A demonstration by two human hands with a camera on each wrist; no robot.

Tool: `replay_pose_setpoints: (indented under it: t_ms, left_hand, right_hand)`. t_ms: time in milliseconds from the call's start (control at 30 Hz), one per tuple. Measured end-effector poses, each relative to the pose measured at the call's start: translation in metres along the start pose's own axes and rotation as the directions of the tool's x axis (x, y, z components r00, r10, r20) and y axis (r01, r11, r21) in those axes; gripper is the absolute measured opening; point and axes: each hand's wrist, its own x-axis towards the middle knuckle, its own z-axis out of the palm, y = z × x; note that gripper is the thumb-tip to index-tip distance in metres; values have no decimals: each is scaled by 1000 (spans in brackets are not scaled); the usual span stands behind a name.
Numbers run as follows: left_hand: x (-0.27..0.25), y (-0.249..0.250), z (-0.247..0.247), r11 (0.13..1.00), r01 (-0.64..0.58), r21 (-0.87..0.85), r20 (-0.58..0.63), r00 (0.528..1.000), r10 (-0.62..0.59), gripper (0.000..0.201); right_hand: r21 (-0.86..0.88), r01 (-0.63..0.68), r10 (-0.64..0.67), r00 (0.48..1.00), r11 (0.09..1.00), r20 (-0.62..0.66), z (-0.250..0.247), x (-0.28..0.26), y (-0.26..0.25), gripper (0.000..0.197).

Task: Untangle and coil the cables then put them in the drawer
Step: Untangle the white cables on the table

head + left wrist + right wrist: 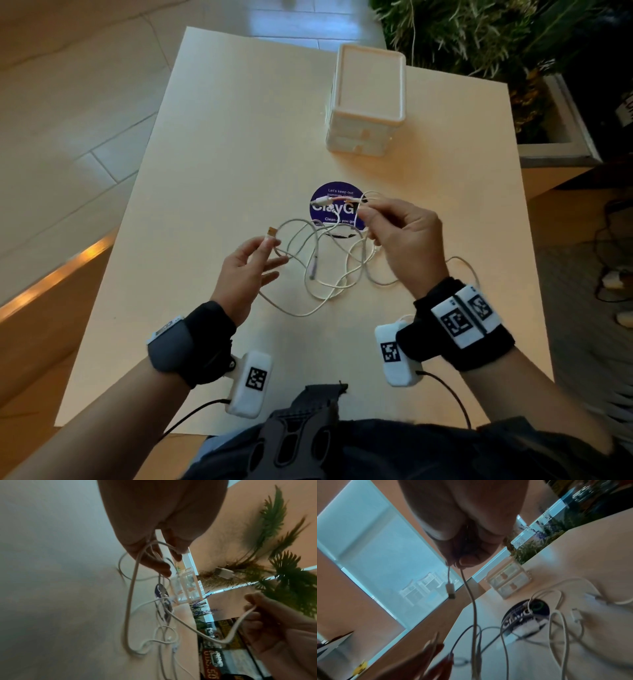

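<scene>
Several white cables (325, 263) lie tangled on the pale table (222, 154), partly over a round purple sticker (337, 205). My left hand (270, 245) pinches one cable just below its USB plug (271, 233), the other fingers spread. My right hand (363, 212) pinches another cable end, with a connector (327, 200) sticking out left over the sticker. Both held strands are lifted off the table. A small white drawer unit (366, 102) stands at the back, its drawers closed. In the right wrist view a plug (450, 591) hangs below my fingers (462, 559).
Green plants (496, 37) in a planter box (565, 137) stand off the table's back right corner. Dark cords and a plug (613, 277) lie on the floor to the right. A tiled floor lies to the left of the table.
</scene>
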Motion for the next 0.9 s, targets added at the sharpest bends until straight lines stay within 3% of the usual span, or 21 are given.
replay_pose_setpoints:
  t_ms: [133,300,400,533,633,733,800,900]
  left_hand:
    - [-6,5,14,996,-62,-65,-143,988,52,16]
    - [-14,16,29,912,100,-398,101,993,-65,25]
    - [-13,19,33,851,154,-501,130,986,-102,25]
    - [-14,20,38,863,163,-479,115,986,-123,30]
    - [-13,21,38,887,170,-430,133,983,-124,37]
    - [-13,20,31,928,132,-349,139,986,-88,25]
    - [-15,17,23,953,89,-288,154,987,-46,22]
    - [-19,14,12,979,46,-201,154,988,-15,17]
  right_hand:
    - [77,-36,26,991,996,128,23,-34,2,5]
    - [-82,71,-46,960,994,277,40,-58,25,8]
    - [-142,118,-62,935,983,348,43,-64,33,10]
    - [-228,204,-63,861,952,504,43,-69,37,22]
    - [-309,177,56,784,934,618,39,-70,40,35]
    - [-354,153,134,733,923,667,29,-68,44,29]
    - [-366,107,150,781,924,606,19,-58,46,27]
    - [-399,-26,184,913,917,364,0,-34,57,20]
